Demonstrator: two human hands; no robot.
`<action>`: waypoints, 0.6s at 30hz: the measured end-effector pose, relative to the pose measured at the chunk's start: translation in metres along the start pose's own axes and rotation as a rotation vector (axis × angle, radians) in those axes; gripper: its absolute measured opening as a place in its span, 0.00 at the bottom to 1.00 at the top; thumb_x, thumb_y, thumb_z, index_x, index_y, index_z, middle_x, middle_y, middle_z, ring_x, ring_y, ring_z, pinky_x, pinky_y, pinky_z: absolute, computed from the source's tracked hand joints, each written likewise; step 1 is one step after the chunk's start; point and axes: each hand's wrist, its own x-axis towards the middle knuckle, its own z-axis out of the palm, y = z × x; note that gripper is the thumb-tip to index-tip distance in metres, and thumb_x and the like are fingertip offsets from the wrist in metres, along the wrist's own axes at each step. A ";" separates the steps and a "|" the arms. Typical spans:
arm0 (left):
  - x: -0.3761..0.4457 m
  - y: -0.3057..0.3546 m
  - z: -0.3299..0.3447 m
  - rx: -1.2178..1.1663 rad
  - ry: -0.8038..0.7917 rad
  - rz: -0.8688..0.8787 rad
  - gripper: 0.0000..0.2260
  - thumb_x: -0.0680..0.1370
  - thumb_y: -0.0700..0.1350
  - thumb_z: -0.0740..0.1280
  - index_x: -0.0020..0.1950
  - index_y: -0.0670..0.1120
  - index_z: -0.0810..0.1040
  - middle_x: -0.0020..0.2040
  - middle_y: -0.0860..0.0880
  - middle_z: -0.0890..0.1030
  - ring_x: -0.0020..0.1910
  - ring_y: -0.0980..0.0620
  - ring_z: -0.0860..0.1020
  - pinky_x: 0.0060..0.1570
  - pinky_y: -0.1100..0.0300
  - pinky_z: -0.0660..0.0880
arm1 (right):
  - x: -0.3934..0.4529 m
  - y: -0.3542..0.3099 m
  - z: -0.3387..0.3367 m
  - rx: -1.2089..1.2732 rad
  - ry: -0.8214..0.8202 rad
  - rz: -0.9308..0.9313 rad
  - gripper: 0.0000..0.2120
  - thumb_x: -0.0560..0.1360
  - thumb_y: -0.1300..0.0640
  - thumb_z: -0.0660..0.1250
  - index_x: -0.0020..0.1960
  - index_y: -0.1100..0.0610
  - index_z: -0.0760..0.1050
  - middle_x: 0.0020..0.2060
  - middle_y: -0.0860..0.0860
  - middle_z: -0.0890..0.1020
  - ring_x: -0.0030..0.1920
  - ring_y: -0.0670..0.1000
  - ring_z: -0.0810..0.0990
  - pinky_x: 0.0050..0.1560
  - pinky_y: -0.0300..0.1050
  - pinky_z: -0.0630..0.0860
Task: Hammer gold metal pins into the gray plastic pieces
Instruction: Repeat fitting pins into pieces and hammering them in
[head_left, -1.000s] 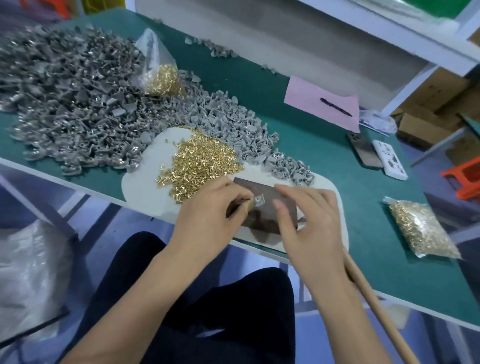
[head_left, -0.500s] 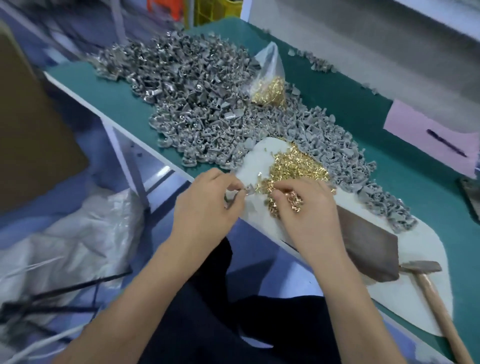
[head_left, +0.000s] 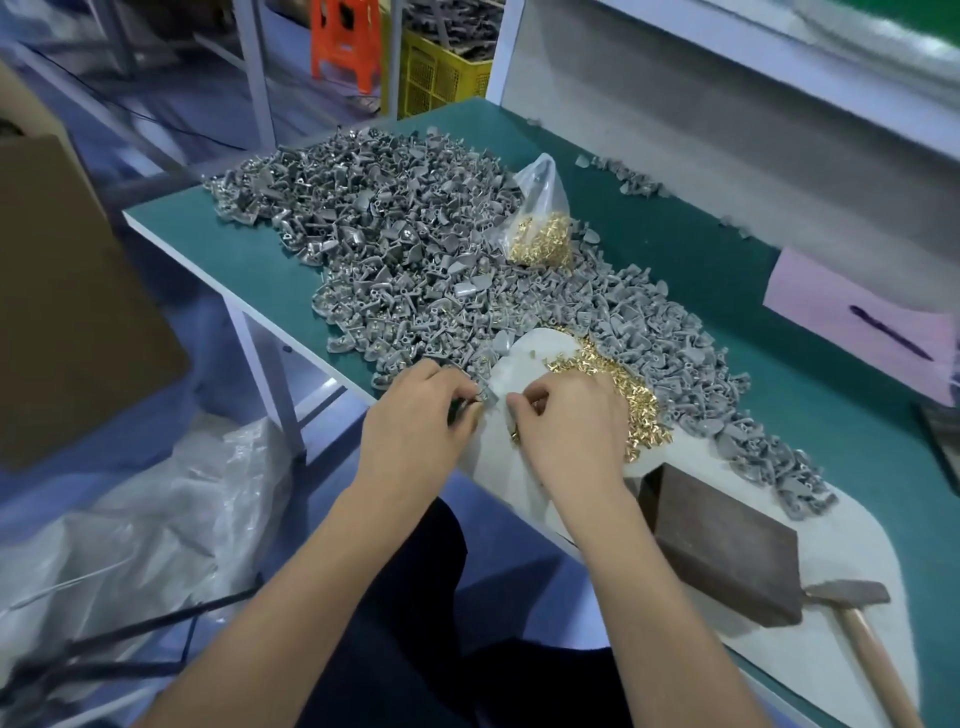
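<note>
My left hand (head_left: 415, 415) pinches a gray plastic piece (head_left: 487, 399) at the near edge of the white mat (head_left: 810, 649). Just right of it, my right hand (head_left: 566, 421) has its fingers curled, pinching at the edge of the loose gold pins (head_left: 618, 384); a pin between the fingertips is too small to make out. A wide heap of gray plastic pieces (head_left: 395, 249) covers the green table (head_left: 727, 270) beyond. The hammer (head_left: 857, 618) lies on the mat at the lower right, beside the dark brown block (head_left: 722, 545).
A plastic bag of gold pins (head_left: 540, 228) sits on the gray heap. Pink paper with a pen (head_left: 857, 317) lies at the right. A cardboard box (head_left: 67, 291) and clear plastic sheeting (head_left: 145, 519) are on the floor at the left. The table edge runs just beneath my hands.
Both hands left the dark block and moved left to the gold pin pile. The hammer now lies on the mat by the block. The view swung left.
</note>
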 end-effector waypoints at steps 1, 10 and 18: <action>-0.001 0.000 0.000 -0.016 0.006 -0.006 0.05 0.77 0.50 0.72 0.51 0.52 0.82 0.50 0.54 0.77 0.52 0.51 0.76 0.46 0.50 0.77 | 0.002 -0.001 0.001 -0.010 0.000 0.010 0.13 0.79 0.43 0.68 0.43 0.49 0.85 0.43 0.46 0.83 0.53 0.54 0.72 0.57 0.52 0.69; -0.015 0.035 0.004 -0.095 0.007 0.116 0.04 0.79 0.53 0.67 0.52 0.57 0.80 0.50 0.60 0.76 0.51 0.60 0.75 0.43 0.57 0.75 | -0.013 0.038 -0.023 0.197 0.146 0.056 0.04 0.82 0.49 0.64 0.50 0.48 0.75 0.38 0.44 0.82 0.42 0.50 0.80 0.56 0.47 0.59; -0.027 0.119 0.052 -0.239 -0.270 0.322 0.02 0.79 0.52 0.68 0.50 0.59 0.80 0.48 0.61 0.76 0.48 0.61 0.76 0.46 0.56 0.77 | -0.074 0.161 -0.068 0.443 0.505 0.298 0.10 0.75 0.58 0.73 0.46 0.43 0.81 0.41 0.35 0.81 0.43 0.42 0.80 0.57 0.59 0.77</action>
